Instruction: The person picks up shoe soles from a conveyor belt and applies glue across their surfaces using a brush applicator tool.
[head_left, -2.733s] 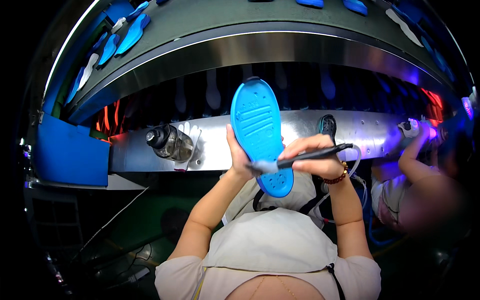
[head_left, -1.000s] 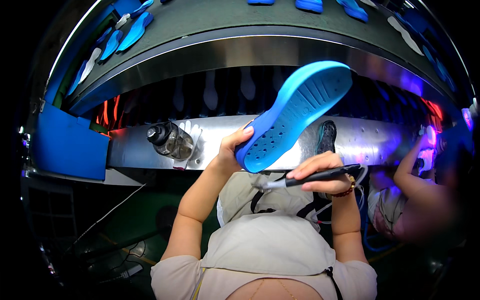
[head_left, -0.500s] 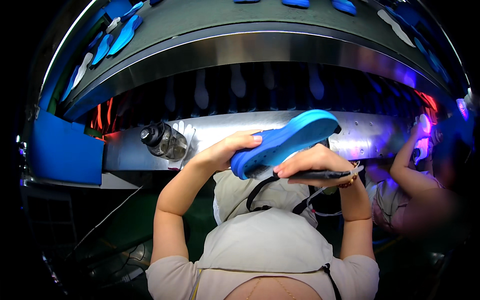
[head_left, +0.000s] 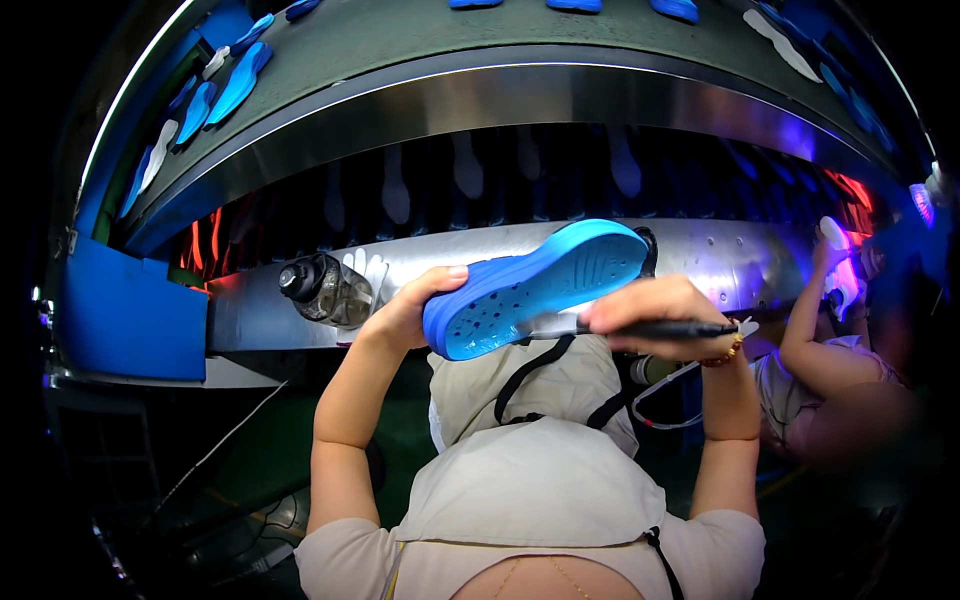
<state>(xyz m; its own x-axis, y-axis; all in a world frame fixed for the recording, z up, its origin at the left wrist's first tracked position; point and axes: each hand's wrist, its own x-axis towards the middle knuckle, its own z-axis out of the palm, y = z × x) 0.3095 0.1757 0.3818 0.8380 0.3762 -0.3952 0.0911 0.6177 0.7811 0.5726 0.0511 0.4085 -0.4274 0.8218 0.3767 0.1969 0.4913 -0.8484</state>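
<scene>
Sole (head_left: pixel 535 288), bright blue and dotted with small holes, sits tilted between both hands, its heel end low and its toe end rising to the right. The left hand (head_left: pixel 410 308) is closed around the heel end, thumb along the upper edge and fingers curled under. The right hand (head_left: pixel 650 312) is clenched on a black tool (head_left: pixel 660 328) that lies nearly level, its pale tip pointing left and touching the sole's lower edge just beside the knuckles. A gold bracelet (head_left: pixel 728 352) circles the right wrist, and a thin cable (head_left: pixel 670 392) loops below it.

Just left of the left hand a dark bottle (head_left: pixel 320 288) lies on its side on the metal surface (head_left: pixel 740 265), with a white glove (head_left: pixel 365 272) beside it. Above both hands a belt (head_left: pixel 420 45) curves across, carrying more blue and white soles (head_left: pixel 238 82). Far left of the left hand stands a blue panel (head_left: pixel 135 315). Right of the right hand, well apart, another person's arm (head_left: pixel 805 320) reaches up toward the surface under purple light. Below the hands hangs a pale apron (head_left: pixel 530 480) with black straps.
</scene>
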